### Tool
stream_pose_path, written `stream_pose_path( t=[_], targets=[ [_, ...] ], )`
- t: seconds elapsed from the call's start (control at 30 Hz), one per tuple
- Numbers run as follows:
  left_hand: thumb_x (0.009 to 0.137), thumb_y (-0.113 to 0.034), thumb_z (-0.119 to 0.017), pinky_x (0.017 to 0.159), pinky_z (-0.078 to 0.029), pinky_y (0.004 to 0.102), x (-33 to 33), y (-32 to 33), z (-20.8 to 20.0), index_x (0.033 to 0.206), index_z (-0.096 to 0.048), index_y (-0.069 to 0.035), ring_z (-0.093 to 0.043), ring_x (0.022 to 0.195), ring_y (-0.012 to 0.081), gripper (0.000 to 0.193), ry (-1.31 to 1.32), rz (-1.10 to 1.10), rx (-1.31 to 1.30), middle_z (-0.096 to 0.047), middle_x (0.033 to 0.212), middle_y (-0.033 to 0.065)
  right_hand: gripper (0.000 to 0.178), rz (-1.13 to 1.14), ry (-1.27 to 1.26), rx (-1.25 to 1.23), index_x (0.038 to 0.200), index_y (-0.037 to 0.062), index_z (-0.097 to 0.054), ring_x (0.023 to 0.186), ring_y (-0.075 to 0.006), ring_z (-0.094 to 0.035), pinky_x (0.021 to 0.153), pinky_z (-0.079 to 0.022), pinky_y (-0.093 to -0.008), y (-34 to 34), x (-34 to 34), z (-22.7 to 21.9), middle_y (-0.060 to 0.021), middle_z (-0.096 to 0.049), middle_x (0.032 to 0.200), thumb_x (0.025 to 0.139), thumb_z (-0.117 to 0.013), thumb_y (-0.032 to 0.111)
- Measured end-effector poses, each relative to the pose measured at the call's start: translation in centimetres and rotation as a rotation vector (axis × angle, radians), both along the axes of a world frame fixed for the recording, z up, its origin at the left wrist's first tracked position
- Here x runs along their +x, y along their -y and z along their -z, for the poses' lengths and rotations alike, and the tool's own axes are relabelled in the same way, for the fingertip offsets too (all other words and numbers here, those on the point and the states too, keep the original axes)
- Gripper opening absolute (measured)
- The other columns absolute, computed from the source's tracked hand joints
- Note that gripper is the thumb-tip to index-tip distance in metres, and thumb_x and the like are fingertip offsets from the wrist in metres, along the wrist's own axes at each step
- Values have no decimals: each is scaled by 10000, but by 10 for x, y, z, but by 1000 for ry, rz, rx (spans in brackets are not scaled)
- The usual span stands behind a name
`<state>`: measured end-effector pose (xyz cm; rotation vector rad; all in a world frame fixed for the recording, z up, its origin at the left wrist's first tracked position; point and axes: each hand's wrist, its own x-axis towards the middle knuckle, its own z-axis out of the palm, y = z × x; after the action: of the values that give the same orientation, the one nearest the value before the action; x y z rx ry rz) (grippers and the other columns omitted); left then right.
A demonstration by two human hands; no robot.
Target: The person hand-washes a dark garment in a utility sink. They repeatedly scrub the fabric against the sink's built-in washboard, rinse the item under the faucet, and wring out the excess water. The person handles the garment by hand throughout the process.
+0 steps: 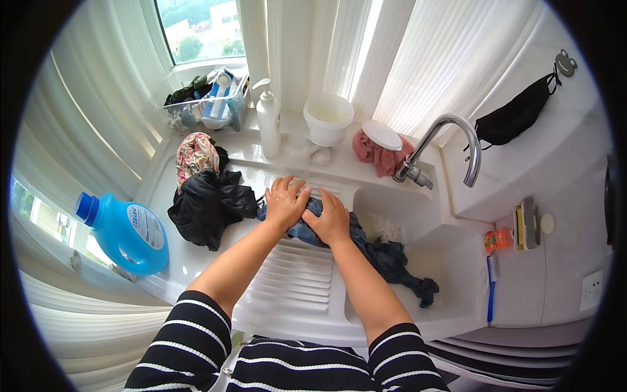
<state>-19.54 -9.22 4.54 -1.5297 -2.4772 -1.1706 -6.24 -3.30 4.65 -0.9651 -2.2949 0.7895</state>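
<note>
A wet dark blue garment [388, 260] lies across the ridged washboard [287, 277] of a white laundry sink, its far end trailing down into the basin. My left hand [286, 204] rests on its upper end, palm down with the fingers spread. Right beside it, my right hand [331, 219] presses on the cloth too, fingers stretched forward and thumb toward the left hand. To the left of my hands is a heap of black clothing [210, 204], with a floral cloth [196, 159] behind it.
A blue detergent bottle [130, 232] stands at the left. Behind are a pump bottle [268, 124], a white tub [328, 121] and a pink cloth [379, 155] under a white lid [383, 134]. The curved faucet [450, 121] overhangs the basin [450, 268]. A blue brush [492, 287] hangs at right.
</note>
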Motion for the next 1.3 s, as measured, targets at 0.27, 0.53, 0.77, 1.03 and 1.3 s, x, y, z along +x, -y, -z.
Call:
stream_pose_path(
  t=[0.27, 0.53, 0.77, 1.03, 1.3],
  targets=[
    [880, -352, -617, 948, -295, 543, 75, 137, -7, 1068, -676, -133, -511, 1073, 302, 294, 50, 353, -15, -597, 1017, 93, 441, -444, -242, 376, 986, 131, -562, 946, -302, -540, 840, -403, -437, 71, 99, 3, -127, -523, 1041, 682, -729, 403],
    [869, -399, -614, 996, -341, 520, 8, 10, -17, 1124, -646, -81, -455, 1211, 357, 408, -319, -71, -116, -580, 1198, 144, 568, 217, -30, 132, 1250, 80, -538, 1119, -378, -524, 952, -392, -521, 6, -1, 6, -188, -572, 1180, 796, -678, 391],
    [781, -228, -710, 854, -382, 443, 44, 130, -12, 800, -587, -56, -498, 943, 317, 212, 132, 443, 178, -546, 925, 122, 592, -190, -416, 36, 1132, 59, -519, 922, -305, -540, 856, -418, -427, 65, 86, 7, -134, -554, 1059, 652, -822, 228],
    [782, -210, -610, 930, -396, 458, -13, 5, 14, 1106, -578, -45, -495, 1074, 385, 365, -27, 106, 131, -558, 1132, 175, 404, 174, 21, 462, 1052, 23, -616, 1124, -390, -529, 887, -459, -445, -8, -13, 10, -225, -547, 1207, 723, -708, 240],
    [870, -282, -626, 931, -393, 448, 55, 96, -23, 1195, -575, -19, -511, 1032, 354, 421, 215, 217, 138, -567, 1078, 172, 270, -88, -235, -69, 711, 20, -648, 972, -311, -546, 853, -411, -422, 52, 53, -10, -124, -624, 999, 812, -677, 269]
  ],
)
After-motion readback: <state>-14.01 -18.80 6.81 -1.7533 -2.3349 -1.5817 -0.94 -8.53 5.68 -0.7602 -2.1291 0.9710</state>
